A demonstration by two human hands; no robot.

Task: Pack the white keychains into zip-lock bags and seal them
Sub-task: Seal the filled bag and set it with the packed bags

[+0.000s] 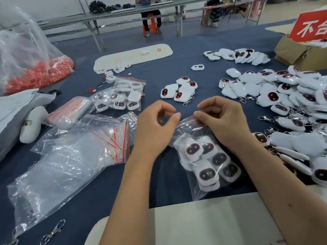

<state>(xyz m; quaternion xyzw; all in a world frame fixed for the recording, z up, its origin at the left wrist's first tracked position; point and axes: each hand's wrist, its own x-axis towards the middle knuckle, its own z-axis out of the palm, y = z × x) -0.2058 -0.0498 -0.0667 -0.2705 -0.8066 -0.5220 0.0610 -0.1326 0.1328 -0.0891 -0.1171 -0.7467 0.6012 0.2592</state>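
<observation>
Sealing step. Filled zip-lock bag (203, 156) of white keychains (207, 163) on table before person. Right hand (224, 121) pinches zip strip; left hand (155, 124) curled beside, apparently empty. Next: press strip along to left corner.

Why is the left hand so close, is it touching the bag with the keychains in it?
Cannot tell. In the head view the left hand hovers at the corner of the filled bag, thumb tip right at its edge, while the right hand pinches the top.

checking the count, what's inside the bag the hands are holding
White keychains with dark oval faces fill the bag; about five faces show. More may lie underneath, hidden by the top ones. The right hand pinches its top edge.
</observation>
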